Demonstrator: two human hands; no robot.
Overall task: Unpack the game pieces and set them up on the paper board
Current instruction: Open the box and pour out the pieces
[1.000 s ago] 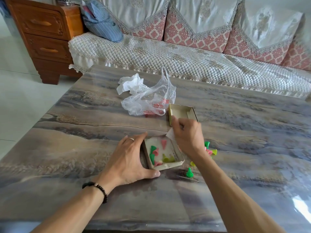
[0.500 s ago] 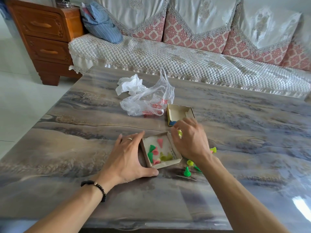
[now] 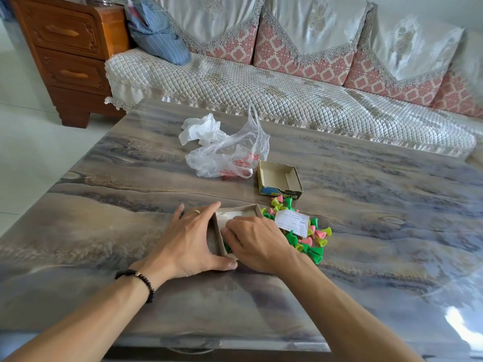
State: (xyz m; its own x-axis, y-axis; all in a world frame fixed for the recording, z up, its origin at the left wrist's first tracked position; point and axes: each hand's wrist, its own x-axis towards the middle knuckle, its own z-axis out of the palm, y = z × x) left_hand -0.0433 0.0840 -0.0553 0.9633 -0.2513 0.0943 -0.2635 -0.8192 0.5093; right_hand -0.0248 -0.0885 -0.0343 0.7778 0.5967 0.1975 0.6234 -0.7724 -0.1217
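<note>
Pieces coming out of the tray

I am bracing the tray [image 3: 236, 212] with my flat left hand [image 3: 189, 240]; my right hand [image 3: 257, 241], fingers curled inside it, is nearer the pieces [image 3: 311, 241] heaped just right; whether it is pinching anything, I cannot tell.

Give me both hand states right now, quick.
Left hand: open, fingers straight, bracing the box tray from its left side.
Right hand: fingers curled down inside the tray; cannot tell if it holds anything.

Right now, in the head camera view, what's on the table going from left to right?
Left hand → box tray → right hand → paper slip on the pile of game pieces.
</note>
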